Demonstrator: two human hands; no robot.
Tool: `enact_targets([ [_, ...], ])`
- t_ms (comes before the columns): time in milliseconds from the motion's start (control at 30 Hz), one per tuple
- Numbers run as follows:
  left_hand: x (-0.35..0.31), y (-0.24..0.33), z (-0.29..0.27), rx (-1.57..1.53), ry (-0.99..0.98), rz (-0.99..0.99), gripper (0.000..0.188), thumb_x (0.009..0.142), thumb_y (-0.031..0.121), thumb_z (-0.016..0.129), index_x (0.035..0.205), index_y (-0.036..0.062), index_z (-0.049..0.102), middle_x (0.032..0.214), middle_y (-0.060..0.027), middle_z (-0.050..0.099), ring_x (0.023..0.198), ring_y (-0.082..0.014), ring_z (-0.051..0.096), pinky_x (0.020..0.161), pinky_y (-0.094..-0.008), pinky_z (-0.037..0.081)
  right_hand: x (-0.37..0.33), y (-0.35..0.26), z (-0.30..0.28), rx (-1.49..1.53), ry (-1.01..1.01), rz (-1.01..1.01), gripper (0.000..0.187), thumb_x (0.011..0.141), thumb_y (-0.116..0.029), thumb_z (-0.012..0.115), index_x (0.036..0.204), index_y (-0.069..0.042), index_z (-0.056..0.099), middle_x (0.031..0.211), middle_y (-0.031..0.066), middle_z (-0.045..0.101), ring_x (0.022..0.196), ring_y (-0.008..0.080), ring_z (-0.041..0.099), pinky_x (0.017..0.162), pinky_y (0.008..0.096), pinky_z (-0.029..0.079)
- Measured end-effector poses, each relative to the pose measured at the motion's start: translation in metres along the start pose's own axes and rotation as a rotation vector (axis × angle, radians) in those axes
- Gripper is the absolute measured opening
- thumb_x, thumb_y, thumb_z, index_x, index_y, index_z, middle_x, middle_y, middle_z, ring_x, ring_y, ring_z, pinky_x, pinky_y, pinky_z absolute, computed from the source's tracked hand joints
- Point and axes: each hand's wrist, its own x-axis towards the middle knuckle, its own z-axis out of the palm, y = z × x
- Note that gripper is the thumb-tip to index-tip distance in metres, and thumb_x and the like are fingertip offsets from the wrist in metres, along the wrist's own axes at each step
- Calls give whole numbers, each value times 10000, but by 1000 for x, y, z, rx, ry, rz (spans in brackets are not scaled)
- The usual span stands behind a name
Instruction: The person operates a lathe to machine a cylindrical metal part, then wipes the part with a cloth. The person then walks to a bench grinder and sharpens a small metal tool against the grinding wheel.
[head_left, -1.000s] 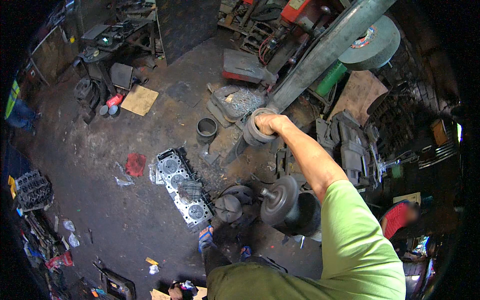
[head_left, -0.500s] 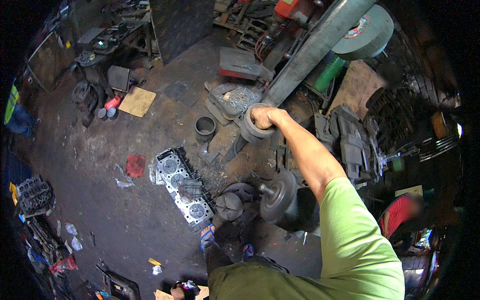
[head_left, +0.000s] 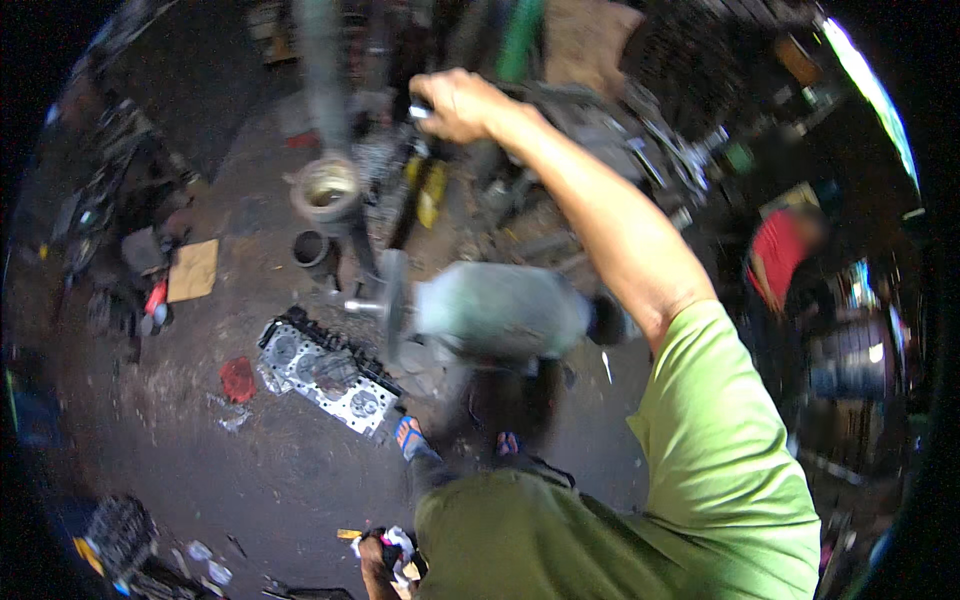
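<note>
My right hand (head_left: 455, 105) is raised at the upper middle, arm stretched forward. Its fingers are wrapped round a small dark piece with a shiny metal end (head_left: 420, 110); blur hides its kind. To the left of that hand is a round metal cup (head_left: 325, 190) at the foot of a thick grey post (head_left: 322, 80). Below my right forearm lies a blurred motor-like machine (head_left: 500, 310) with a disc and protruding spindle. At the lower edge, beside my left side, my left hand (head_left: 370, 552) is closed on a bunched cloth (head_left: 400, 543) in white and dark colours.
An engine cylinder head (head_left: 330, 380) lies on the dark floor by my foot (head_left: 408, 435). Near it are a red cloth (head_left: 238, 380) and an open cylinder (head_left: 312, 250). Cardboard (head_left: 193, 270) lies farther left. A person in red (head_left: 780, 255) is at the right.
My right hand has come out of the round cup and moved to its right, now with the small dark piece in it. The view has swung, shifting the surroundings leftward.
</note>
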Motion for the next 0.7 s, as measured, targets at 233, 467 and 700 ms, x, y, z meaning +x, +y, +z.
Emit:
enact_targets([
  [233, -99, 152, 102, 377, -64, 458, 304, 839, 153, 553, 1033, -32, 696, 913, -105, 691, 790, -200, 617, 720, -335, 499, -288, 109, -70, 329, 426, 378, 416, 817, -337, 700, 1088, -24, 666, 907, 229, 682, 856, 372, 673, 782, 447, 509],
  [467, -196, 237, 285, 624, -277, 790, 271, 864, 107, 584, 1093, -4, 675, 955, -82, 693, 875, -160, 608, 800, -301, 488, -508, 67, 86, 1560, 223, 1105, 186, 899, -133, 621, 992, 28, 636, 887, 91, 662, 737, 183, 650, 645, 322, 544],
  [700, -225, 285, 386, 519, -208, 1055, 327, 899, 265, 625, 1121, 30, 677, 957, -177, 715, 911, -229, 684, 834, -342, 505, -500, -48, 167, 2012, 323, 995, 181, 886, -29, 659, 1065, 4, 659, 912, 32, 669, 772, 107, 610, 680, 265, 514],
])
